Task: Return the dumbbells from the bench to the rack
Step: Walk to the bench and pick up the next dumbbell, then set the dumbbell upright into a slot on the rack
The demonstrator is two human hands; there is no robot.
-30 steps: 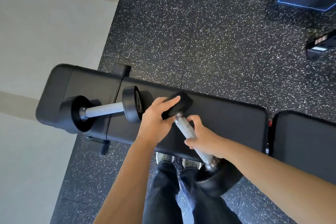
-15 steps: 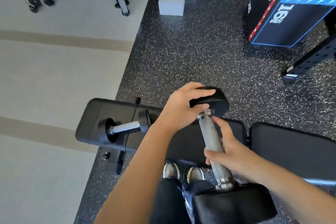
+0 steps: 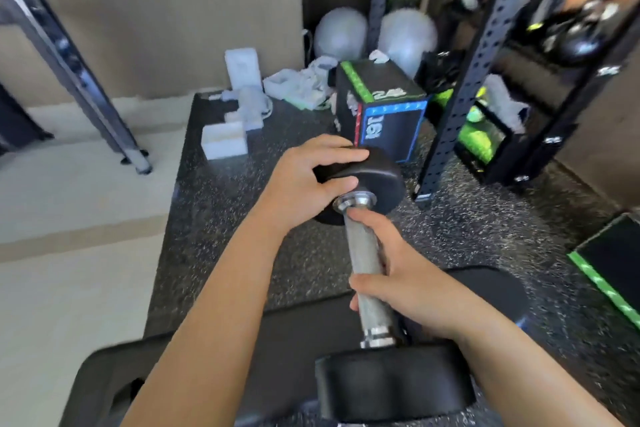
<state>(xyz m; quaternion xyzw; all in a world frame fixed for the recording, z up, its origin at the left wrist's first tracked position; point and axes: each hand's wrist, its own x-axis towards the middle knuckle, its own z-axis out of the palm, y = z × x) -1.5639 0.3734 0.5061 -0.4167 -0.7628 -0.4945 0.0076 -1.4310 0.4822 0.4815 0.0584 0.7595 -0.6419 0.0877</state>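
Right hand (image 3: 405, 284) clenched around the knurled steel handle, left hand (image 3: 311, 180) cupping the far head of the black rubber-ended dumbbell (image 3: 372, 274), carried clear above the black padded bench (image 3: 277, 340). The dark perforated-steel rack (image 3: 485, 62) stands ahead to the right; racking not yet done.

Both forearms come into the head view bare from the near edge, with no sleeve, cuff, watch or band showing anywhere along them. The left hand (image 3: 304, 180) and the right hand (image 3: 405, 284) are ungloved, with no rings on the fingers that show. The fingernails are short and unpainted. No clothing shows in this view.
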